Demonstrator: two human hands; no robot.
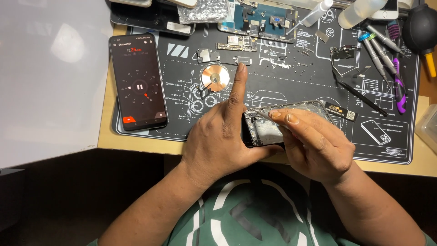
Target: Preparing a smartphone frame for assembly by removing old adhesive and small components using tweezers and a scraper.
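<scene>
— While the left hand [218, 136] props the opened phone shell [291, 119] up off the black work mat [282, 91], where are the fingers?

— Its thumb and palm clamp the shell's left end; the index finger sticks out straight toward the far side. The shell sits tilted at the near edge of the mat, half over the table edge.

— And the right hand [314, 146]?

— Fingers narrow, laid across the shell's open face, tips pressing inside. I cannot tell whether they pinch anything.

— What could go wrong?

— I'd judge a slip likeliest: the shell is tilted and held at one end only, so a hard press could twist it loose. Loose parts lie near too, the copper coil [215, 77] and small screws [300, 66] further off; a sweeping wrist could scatter them.

— The timer phone [138, 82]?

— Well apart, on the left.
</scene>
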